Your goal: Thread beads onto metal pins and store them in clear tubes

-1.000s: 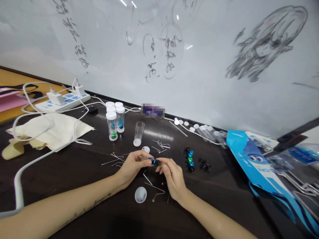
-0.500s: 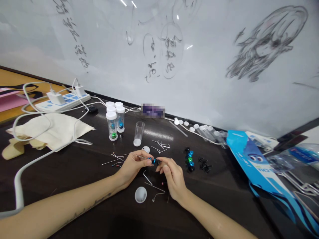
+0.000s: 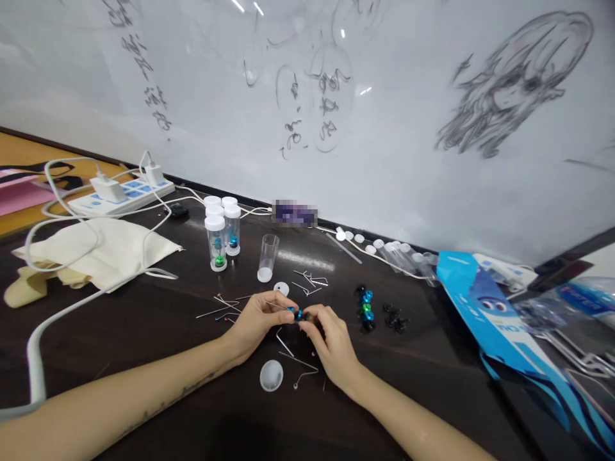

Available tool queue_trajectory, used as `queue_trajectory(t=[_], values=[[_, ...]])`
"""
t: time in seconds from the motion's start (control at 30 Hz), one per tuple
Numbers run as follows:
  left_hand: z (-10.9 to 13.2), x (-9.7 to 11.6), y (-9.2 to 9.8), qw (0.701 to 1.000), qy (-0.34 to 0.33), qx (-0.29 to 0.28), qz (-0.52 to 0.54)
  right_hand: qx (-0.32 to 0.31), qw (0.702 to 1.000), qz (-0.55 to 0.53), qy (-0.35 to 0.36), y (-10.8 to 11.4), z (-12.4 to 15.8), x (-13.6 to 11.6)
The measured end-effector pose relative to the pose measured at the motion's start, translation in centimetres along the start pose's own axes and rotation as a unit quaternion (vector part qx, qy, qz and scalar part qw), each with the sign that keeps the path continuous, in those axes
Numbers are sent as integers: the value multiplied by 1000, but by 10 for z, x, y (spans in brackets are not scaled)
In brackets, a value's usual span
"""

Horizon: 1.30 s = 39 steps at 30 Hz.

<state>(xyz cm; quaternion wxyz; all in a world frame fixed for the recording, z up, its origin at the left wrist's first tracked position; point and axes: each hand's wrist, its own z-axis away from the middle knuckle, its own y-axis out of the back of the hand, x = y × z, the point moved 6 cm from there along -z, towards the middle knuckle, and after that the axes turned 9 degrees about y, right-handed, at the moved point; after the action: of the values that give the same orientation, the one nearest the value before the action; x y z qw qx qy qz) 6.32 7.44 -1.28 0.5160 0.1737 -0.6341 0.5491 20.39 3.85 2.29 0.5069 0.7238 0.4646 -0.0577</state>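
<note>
Between my hands is a small shiny blue and black part [image 3: 298, 315]. My left hand [image 3: 257, 323] pinches its blue end with thumb and forefinger, and a thin metal rod runs along those fingers. At its dark end, the thumb and forefinger of my right hand [image 3: 336, 346] are closed together. Below the hands lie a bent metal wire [image 3: 307, 365], a small hex key [image 3: 285, 342] and a shallow translucent cup [image 3: 271, 376]. Right of my right hand is a row of blue, green and black pieces [image 3: 368, 307], beside a pile of small black parts [image 3: 395, 318].
An uncapped clear tube [image 3: 268, 257] stands beyond my hands. Several white-capped tubes [image 3: 218, 246] hold coloured pieces at the left. More tubes and caps [image 3: 396, 255] lie along the whiteboard. A blue package [image 3: 485, 307] is at the right; a cloth [image 3: 103, 246] and power strip [image 3: 129, 192] are left.
My right thumb has moved up and its fingers have closed in on the dark end of the part. My left hand has stayed nearly still.
</note>
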Motion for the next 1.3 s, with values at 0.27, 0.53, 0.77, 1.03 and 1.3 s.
queue_trajectory(t=[0.27, 0.53, 0.77, 1.03, 1.3], values=[[-2, 1, 0, 1000, -4, 3, 10, 23, 1000, -8, 18, 1, 2, -1], [-1, 0, -1, 1000, 2, 2, 1, -22, 1000, -5, -7, 1, -3, -2], [-1, 0, 1, 1000, 0, 7, 9, 19, 1000, -7, 15, 1, 0, -3], [-1, 1, -1, 1000, 1, 9, 0, -23, 1000, -17, -13, 0, -3, -1], [-1, 2, 1, 1000, -6, 17, 2, 21, 999, -30, 10, 3, -3, -4]])
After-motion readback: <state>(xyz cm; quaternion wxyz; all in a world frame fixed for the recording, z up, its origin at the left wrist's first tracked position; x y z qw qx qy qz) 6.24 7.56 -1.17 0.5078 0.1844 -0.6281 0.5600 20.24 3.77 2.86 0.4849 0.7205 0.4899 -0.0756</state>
